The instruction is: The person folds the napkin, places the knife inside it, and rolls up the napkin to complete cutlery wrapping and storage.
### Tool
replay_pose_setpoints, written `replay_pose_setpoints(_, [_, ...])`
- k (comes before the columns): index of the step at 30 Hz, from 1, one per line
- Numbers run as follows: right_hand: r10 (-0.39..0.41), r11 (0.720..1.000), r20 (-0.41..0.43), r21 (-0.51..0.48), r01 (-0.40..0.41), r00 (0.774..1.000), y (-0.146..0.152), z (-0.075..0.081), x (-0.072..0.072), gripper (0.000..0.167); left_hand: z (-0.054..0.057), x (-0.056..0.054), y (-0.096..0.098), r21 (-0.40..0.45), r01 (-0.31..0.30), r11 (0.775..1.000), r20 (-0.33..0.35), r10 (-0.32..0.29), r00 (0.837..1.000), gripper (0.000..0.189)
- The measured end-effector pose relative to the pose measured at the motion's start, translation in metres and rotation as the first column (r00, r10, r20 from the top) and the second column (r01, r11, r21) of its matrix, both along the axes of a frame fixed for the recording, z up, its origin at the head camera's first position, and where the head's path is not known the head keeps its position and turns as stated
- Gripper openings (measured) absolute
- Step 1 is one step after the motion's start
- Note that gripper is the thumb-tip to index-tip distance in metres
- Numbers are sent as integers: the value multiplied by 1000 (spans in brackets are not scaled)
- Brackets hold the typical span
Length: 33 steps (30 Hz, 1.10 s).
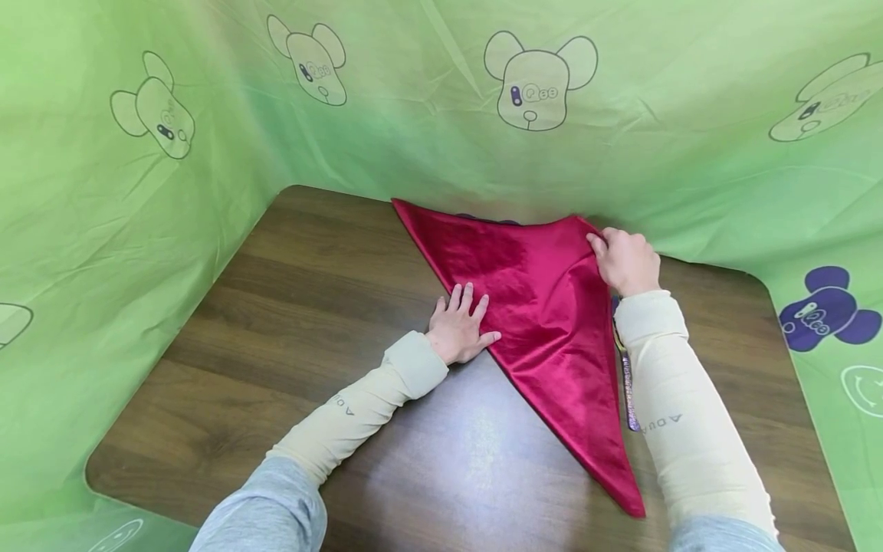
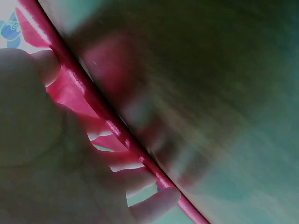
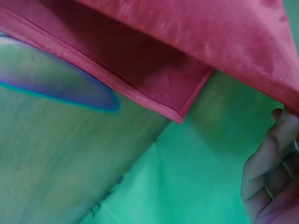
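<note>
Against the far edge of the desk (image 1: 241, 345), to the right of its far left corner, a shiny red cloth (image 1: 572, 337) lies doubled into a rough triangle, with one tip at that edge and another pointing toward the near side, just left of the cream right sleeve (image 1: 697, 445). Its long slanting side looks rounded in the left wrist view, which suggests a fold rather than a hem. Upon that side rests the left hand (image 1: 461, 328), fingers spread, thumb out and gripping nothing; laid so, it probably pins the crease against sliding. Well apart from it, near the far edge, the right hand (image 1: 628, 261) pinches the cloth's margin between thumb and curled fingers. The right wrist view hints at the reason for so narrow a hold: the upper layer stands off the lower one, whose own corner reaches the desk's edge beside the green sheet (image 3: 187, 186), so taking only the margin likely lets one layer be managed without dragging the other. Between cloth and right sleeve, on the desk, lies a glittery purple strip (image 1: 630, 391); it is partly hidden, so what it is, and whether its place serves any purpose, I cannot tell.
</note>
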State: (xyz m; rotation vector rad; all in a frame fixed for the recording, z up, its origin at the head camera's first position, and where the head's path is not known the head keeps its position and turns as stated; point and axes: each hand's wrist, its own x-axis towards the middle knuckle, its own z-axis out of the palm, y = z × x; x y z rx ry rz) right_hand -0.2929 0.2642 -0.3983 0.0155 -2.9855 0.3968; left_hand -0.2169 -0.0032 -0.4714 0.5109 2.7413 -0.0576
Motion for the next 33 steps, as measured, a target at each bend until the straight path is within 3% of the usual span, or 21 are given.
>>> replay_pose_setpoints(10, [13, 998, 141, -54, -6, 990, 3, -13, -3, 38, 1, -1, 1, -10, 2, 1000, 12, -2, 1000, 75])
replay_pose_setpoints(17, [80, 994, 217, -89, -62, 973, 10, -18, -5, 41, 0, -3, 1, -3, 1, 1000, 21, -1, 1000, 75])
replay_pose_setpoints(22, [102, 992, 193, -92, -86, 976, 18, -20, -8, 42, 0, -4, 1, -6, 0, 1000, 28, 0, 1000, 75])
replay_pose_setpoints(27, [50, 990, 147, -134, -30, 988, 24, -21, -7, 39, 1, -5, 2, -3, 2, 1000, 34, -2, 999, 75])
replay_pose_setpoints(30, [10, 987, 113, -160, 8, 994, 25, -24, -6, 30, 0, -6, 2, -6, 3, 1000, 34, -2, 999, 75])
replay_pose_setpoints(33, [15, 989, 80, -147, -3, 997, 26, -27, -5, 20, 1, -5, 1, -10, 4, 1000, 33, -3, 999, 75])
